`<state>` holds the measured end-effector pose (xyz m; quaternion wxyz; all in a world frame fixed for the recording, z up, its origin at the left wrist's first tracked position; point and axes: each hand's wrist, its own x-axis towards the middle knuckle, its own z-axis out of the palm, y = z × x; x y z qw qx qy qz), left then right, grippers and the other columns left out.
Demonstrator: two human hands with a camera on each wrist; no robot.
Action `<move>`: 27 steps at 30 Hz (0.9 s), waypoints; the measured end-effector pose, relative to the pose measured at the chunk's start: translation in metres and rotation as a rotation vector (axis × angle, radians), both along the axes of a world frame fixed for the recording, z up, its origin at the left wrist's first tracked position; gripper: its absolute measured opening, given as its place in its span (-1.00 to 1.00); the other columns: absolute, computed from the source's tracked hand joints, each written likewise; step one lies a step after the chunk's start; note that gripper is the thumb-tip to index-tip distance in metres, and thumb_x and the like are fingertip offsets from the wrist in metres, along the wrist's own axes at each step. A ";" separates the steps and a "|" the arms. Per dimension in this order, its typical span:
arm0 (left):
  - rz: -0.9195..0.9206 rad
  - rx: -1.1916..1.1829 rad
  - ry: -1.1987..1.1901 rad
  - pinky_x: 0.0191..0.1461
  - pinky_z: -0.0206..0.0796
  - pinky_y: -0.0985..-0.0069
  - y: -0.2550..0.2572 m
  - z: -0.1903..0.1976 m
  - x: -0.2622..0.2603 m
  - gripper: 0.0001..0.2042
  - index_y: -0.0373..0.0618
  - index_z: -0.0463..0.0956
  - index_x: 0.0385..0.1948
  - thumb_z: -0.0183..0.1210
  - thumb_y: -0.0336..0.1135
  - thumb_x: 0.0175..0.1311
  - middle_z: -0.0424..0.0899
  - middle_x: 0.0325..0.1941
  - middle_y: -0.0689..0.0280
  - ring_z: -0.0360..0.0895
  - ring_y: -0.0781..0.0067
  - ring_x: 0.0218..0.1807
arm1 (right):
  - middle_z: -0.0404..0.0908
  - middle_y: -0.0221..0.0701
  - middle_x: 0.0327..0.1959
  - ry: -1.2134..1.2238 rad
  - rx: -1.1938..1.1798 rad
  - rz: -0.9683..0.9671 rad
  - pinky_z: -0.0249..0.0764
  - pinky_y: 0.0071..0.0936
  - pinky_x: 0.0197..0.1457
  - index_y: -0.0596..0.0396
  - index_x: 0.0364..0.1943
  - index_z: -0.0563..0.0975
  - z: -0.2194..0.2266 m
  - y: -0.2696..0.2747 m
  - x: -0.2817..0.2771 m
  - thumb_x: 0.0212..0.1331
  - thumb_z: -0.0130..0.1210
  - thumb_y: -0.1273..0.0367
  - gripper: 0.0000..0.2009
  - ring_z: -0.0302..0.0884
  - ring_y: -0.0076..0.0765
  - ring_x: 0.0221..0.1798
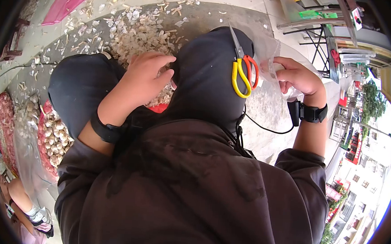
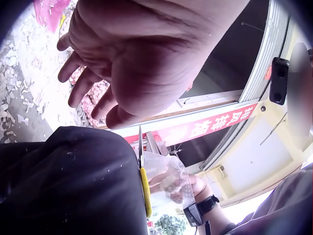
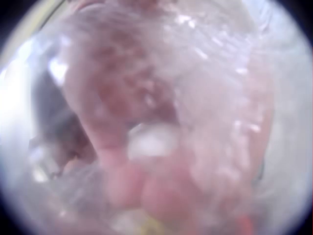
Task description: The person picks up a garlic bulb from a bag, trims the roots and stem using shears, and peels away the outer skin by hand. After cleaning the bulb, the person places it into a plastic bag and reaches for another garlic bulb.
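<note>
1. Right hand [image 1: 302, 79] has its fingers curled, apparently pinching a pale piece [image 3: 152, 141] behind a clear plastic bag [image 1: 266, 45]; blur hides what it is.
2. Pale piece: probably light, firm, slippery through film; best pinched by its sides. The bag looks limp and easily torn; gather its edge.
3. Left hand [image 1: 142, 76], fingers loosely spread, holds nothing, near garlic peelings [image 1: 142, 34].
4. Scissors [image 1: 239, 54] lie on the knee [image 1: 207, 69] between both hands; littered floor [image 1: 238, 1] ahead; buildings [image 1: 364, 172] beyond the right hand.

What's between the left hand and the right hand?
In the head view: a dark-trousered knee with the scissors lying on it, then clear plastic near the right hand. The left hand is on the knee's other side.
</note>
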<state>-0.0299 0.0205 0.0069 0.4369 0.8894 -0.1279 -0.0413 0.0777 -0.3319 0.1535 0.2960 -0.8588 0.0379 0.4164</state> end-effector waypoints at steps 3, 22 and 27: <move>-0.005 0.005 0.036 0.28 0.16 0.29 0.002 0.001 0.001 -0.69 -0.12 0.52 0.04 0.15 -0.29 0.30 0.57 0.05 0.13 0.43 0.07 0.16 | 0.61 -0.31 -0.34 0.082 -0.052 0.036 0.45 -0.57 -0.46 0.14 0.25 0.39 -0.032 -0.008 0.013 0.13 0.12 0.26 -0.45 0.54 -0.47 -0.48; 0.202 -0.434 0.148 -0.19 0.34 0.60 0.016 0.022 0.007 -0.83 -0.24 0.53 -0.10 0.09 -0.37 0.40 0.60 -0.35 0.39 0.47 0.66 -0.30 | 0.52 -0.16 0.08 -0.285 -0.200 0.313 0.40 -0.34 0.19 0.19 0.24 0.34 -0.170 -0.060 0.023 0.44 -0.14 0.16 -0.55 0.51 -0.14 0.08; 0.171 -0.607 0.119 -0.21 0.39 0.56 0.016 0.022 0.005 -0.87 -0.27 0.57 -0.21 0.16 -0.41 0.32 0.68 -0.36 0.30 0.55 0.54 -0.34 | 0.53 -0.38 0.05 0.085 0.279 -0.571 0.42 -0.51 0.10 0.18 0.23 0.39 -0.147 -0.018 0.010 0.43 -0.16 -0.02 -0.44 0.48 -0.48 -0.09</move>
